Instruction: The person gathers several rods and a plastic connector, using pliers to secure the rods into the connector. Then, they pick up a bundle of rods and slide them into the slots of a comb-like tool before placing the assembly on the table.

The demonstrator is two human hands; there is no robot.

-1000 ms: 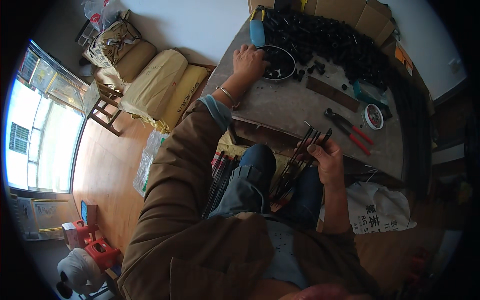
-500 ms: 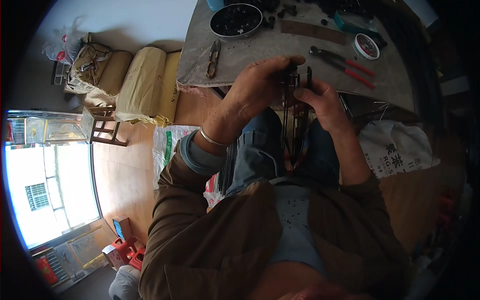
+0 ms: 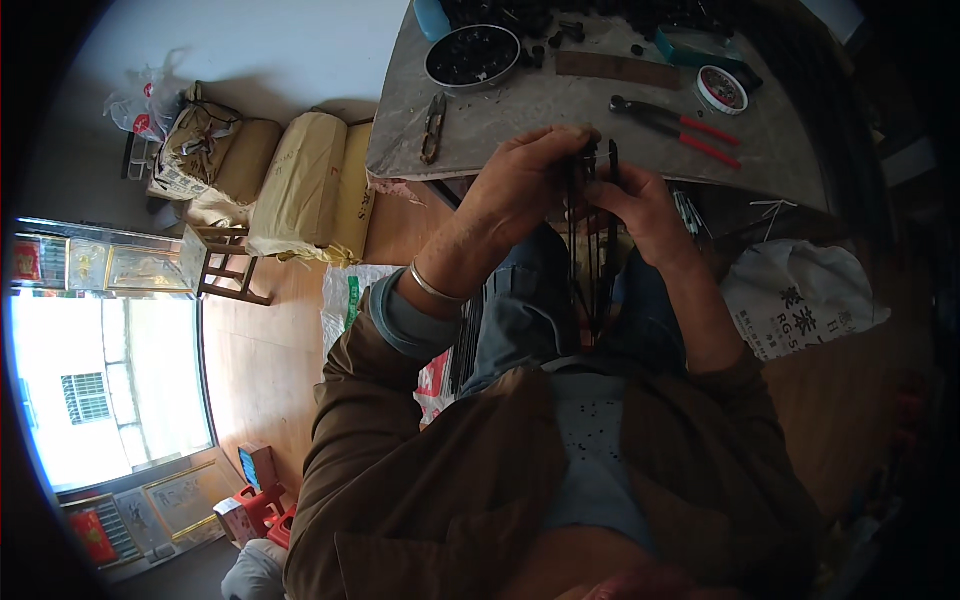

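Over my lap, near the table's front edge, both hands hold a narrow black frame of thin rods [image 3: 592, 265] that looks like folded umbrella ribs. Its rods hang down and draw together between my knees. My left hand [image 3: 530, 180], a bangle on its wrist, is closed round the upper end, its fingertips partly hidden. From the other side my right hand [image 3: 638, 212] pinches the same end, thumb pointing inward. A short dark upright piece rises beside the right fingers. Whatever small part lies between the fingertips is too dark to make out.
On the grey table [image 3: 540, 110] are a bowl of black parts [image 3: 472, 58], snips [image 3: 433, 128], a flat brown bar [image 3: 617, 70], red-handled pincers [image 3: 675, 130] and a round white tub [image 3: 722, 90]. Wrapped sacks [image 3: 300, 185] and a wooden stool [image 3: 225, 262] stand left; a white sack [image 3: 800, 295] lies right.
The whole view has shifted slightly. My right thumb and fingers have moved up and in toward the frame's upper end; both hands keep hold of it.
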